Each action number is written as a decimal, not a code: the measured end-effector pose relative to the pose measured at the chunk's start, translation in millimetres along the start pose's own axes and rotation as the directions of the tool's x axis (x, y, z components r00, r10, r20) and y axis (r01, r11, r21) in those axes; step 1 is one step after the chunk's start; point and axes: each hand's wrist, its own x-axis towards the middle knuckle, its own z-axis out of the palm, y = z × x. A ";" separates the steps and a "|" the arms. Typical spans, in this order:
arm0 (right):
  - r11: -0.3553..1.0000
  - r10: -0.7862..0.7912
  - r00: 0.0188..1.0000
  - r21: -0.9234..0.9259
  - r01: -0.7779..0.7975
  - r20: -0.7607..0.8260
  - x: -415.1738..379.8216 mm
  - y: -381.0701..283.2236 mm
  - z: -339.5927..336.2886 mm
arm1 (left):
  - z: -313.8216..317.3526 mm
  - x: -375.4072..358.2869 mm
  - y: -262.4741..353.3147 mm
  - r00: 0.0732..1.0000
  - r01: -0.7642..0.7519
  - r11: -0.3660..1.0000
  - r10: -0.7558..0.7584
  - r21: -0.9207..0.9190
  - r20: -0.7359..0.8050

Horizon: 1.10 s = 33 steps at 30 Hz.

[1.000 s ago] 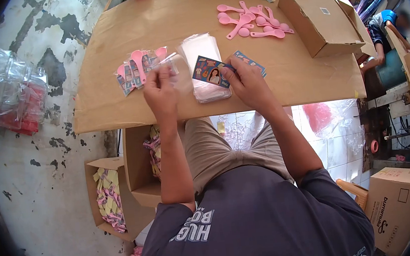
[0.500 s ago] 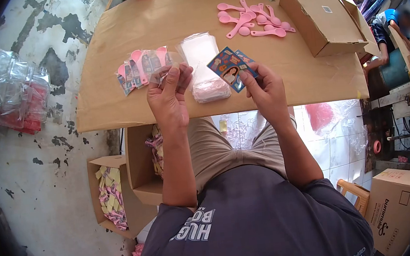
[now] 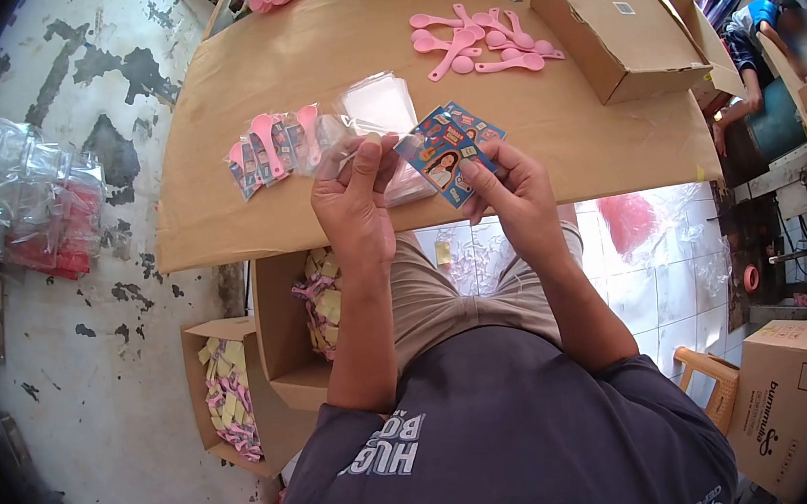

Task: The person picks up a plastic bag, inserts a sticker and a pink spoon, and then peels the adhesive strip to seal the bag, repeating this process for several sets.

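Observation:
My right hand (image 3: pixel 514 184) grips blue printed cards (image 3: pixel 446 157), which fan out in front of its thumb. My left hand (image 3: pixel 354 190) is closed in a pinch on a clear plastic bag (image 3: pixel 342 152), hard to see against the table. The cards' left corner meets the bag beside my left fingertips. Behind both hands lies a stack of clear plastic bags (image 3: pixel 376 102), partly covered by the left hand and the cards. Left of it, several pink spoons (image 3: pixel 267 146) lie in clear bags with blue cards.
Several loose pink spoons (image 3: pixel 480 39) lie near a cardboard box (image 3: pixel 612 38) on the brown table (image 3: pixel 237 73). Below the table edge, open boxes hold wrapped pieces (image 3: pixel 230 393). Plastic packs (image 3: pixel 40 211) are at the far left. Another person (image 3: pixel 756 33) is at the right.
My hands have come together, bringing the cards' corner to the bag in my left hand. The cards have turned more upright and their fronts show more. The view has shifted slightly.

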 end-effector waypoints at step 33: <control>0.997 -0.070 0.997 -0.013 0.070 -0.013 8.2 9.9 24.9 | 24.8 -28.6 -4.7 0.973 0.142 0.990 -0.144 0.021 0.183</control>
